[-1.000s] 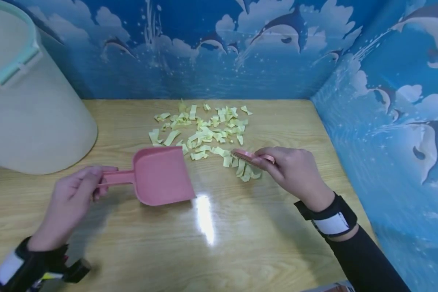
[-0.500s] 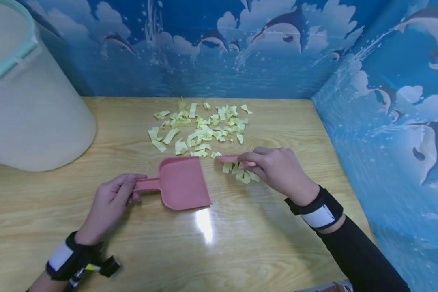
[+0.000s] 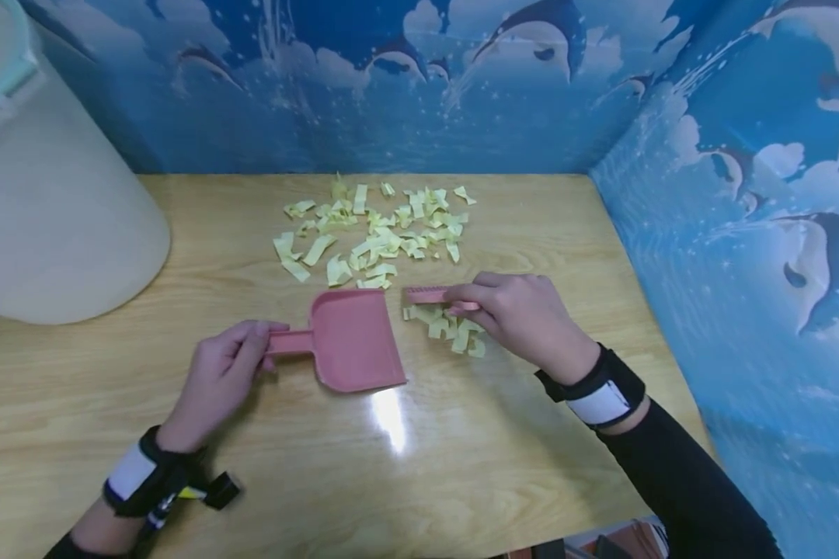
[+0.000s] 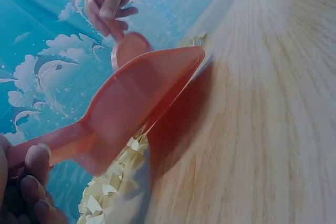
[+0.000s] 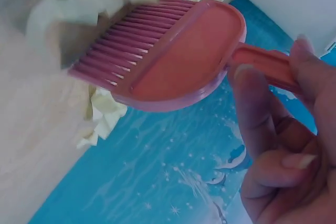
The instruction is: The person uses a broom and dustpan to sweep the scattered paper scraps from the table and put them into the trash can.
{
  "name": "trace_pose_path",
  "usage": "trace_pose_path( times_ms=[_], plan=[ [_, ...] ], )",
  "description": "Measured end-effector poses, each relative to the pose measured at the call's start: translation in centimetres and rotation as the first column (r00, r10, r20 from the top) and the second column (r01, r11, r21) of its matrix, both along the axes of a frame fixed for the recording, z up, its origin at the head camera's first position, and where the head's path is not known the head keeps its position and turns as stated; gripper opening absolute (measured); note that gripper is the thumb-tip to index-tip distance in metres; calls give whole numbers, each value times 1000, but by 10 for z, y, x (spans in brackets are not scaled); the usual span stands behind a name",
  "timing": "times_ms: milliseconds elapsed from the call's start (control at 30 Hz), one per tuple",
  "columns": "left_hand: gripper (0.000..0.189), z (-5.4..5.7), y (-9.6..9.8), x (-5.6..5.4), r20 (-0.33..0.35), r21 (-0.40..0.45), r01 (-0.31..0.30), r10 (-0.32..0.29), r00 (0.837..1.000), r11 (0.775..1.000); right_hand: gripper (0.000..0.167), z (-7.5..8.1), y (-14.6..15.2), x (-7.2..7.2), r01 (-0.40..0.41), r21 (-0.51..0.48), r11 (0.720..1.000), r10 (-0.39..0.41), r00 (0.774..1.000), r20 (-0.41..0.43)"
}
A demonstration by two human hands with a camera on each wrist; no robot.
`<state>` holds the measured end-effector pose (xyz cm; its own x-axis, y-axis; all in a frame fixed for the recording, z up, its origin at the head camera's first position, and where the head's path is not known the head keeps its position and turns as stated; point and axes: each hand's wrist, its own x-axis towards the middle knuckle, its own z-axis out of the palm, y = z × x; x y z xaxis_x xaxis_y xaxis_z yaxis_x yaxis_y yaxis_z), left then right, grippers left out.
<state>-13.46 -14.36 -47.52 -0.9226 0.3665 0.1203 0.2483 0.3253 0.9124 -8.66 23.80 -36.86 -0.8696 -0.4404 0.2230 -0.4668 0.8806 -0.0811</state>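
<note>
My left hand [image 3: 220, 380] grips the short handle of a pink dustpan [image 3: 356, 341], its straight lip facing right. In the left wrist view the dustpan [image 4: 131, 90] is tilted, casting a shadow on the wood. My right hand [image 3: 524, 318] pinches the handle of a small pink hand brush [image 3: 426, 295] just right of the dustpan. Seen from the right wrist, the brush's comb-like bristles [image 5: 126, 45] face pale yellow paper scraps. A small cluster of scraps [image 3: 461, 334] lies at the brush, right of the dustpan's lip. The larger spread of scraps [image 3: 384, 241] lies farther back.
A tall whitish bin [image 3: 70, 202] with a mint rim stands at the back left of the wooden table [image 3: 335, 481]. Blue dolphin-print sheeting [image 3: 266, 124] borders the table at the back and right. Some partly cut-off items [image 3: 615, 543] show below the front edge.
My left hand has brought the dustpan rightward, close to the brush. My right hand has moved the brush a little left, and the nearby scraps have shifted slightly left with it.
</note>
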Motion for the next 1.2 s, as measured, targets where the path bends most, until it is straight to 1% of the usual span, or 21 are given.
trace_pose_path(
  times_ms=[100, 167, 200, 267, 367, 433, 500, 567, 633, 733, 800, 900, 967, 1033, 1100, 1200],
  plan=[
    [30, 0, 2, -4, -29, 1, -1, 1, 1000, 1000, 22, 3, 2, 9, -18, -26, 1000, 19, 999, 33],
    [29, 0, 3, -5, -29, -3, 0, 0, 1000, 1000, 21, 8, 6, 16, -36, -58, 998, 37, 999, 26],
    [29, 0, 4, -6, -29, -5, 3, -3, 1000, 1000, 21, 12, 8, 19, -40, -71, 997, 41, 999, 10],
    [29, 0, 6, -6, -26, -5, 7, -7, 1000, 1000, 21, 18, 13, 24, -38, -84, 996, 34, 998, -50],
    [28, 0, 9, -6, -27, -1, 17, -17, 1000, 1000, 23, 22, 21, 27, 18, -58, 998, -27, 985, -173],
    [27, -1, 12, -6, -34, 1, 23, -23, 999, 1000, 25, 20, 26, 27, 78, -13, 997, -79, 971, -225],
    [26, -2, 15, -6, -48, 4, 37, -36, 998, 999, 24, 12, 28, 26, 127, 26, 992, -118, 964, -239],
    [26, -4, 19, -5, -62, 9, 49, -49, 997, 999, 24, 3, 28, 26, 155, 45, 987, -141, 965, -219],
    [25, -6, 22, -4, -79, 14, 63, -61, 995, 998, 24, -6, 22, 25, 158, 39, 987, -148, 970, -191],
    [25, -9, 26, -4, -85, 10, 70, -69, 994, 997, 24, -14, 3, 20, 121, -10, 993, -121, 979, -164],
    [25, -11, 28, -3, -87, 5, 73, -72, 994, 997, 24, -16, -15, 13, 75, -43, 996, -81, 984, -156],
    [26, -14, 30, -1, -62, 5, 72, -71, 996, 997, 22, -14, -40, 5, -7, -93, 996, -6, 990, -143],
    [26, -15, 31, -1, -48, 10, 74, -73, 996, 997, 21, -12, -53, 2, -52, -133, 990, 34, 991, -131],
    [27, -16, 31, 0, -25, 11, 71, -70, 997, 997, 22, -7, -61, 2, -86, -174, 981, 62, 989, -138],
    [27, -16, 30, 0, -9, 11, 73, -73, 997, 997, 24, 0, -63, 3, -99, -218, 971, 66, 986, -155],
    [27, -17, 29, 0, 4, 11, 75, -75, 997, 997, 25, 9, -55, 4, -83, -240, 967, 37, 981, -191]
  ],
)
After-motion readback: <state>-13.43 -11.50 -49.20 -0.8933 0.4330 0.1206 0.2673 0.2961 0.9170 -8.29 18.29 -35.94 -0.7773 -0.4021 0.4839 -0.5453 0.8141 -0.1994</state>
